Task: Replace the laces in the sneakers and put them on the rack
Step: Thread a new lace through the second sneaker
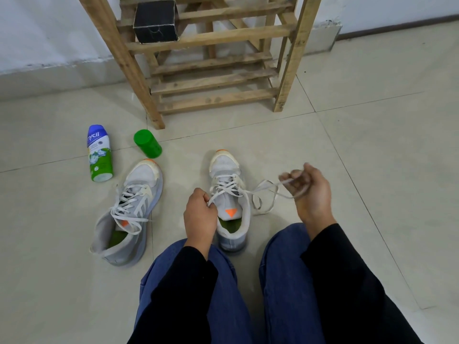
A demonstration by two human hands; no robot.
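I see a grey sneaker [229, 184] standing on the tiled floor [372, 145] between the person's knees, its toe towards the wooden rack [213, 78]. The left hand [200, 214] pinches one end of its white lace [263, 192] beside the tongue. The right hand [311, 192], out to the right, curls its fingers round the other end. I see the second sneaker [129, 212] lying further left, near a bottle [99, 155].

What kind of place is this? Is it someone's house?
Probably an entryway or corner of a home: a wooden shoe rack stands by the white wall, and a sneaker is being laced on the tiled floor.
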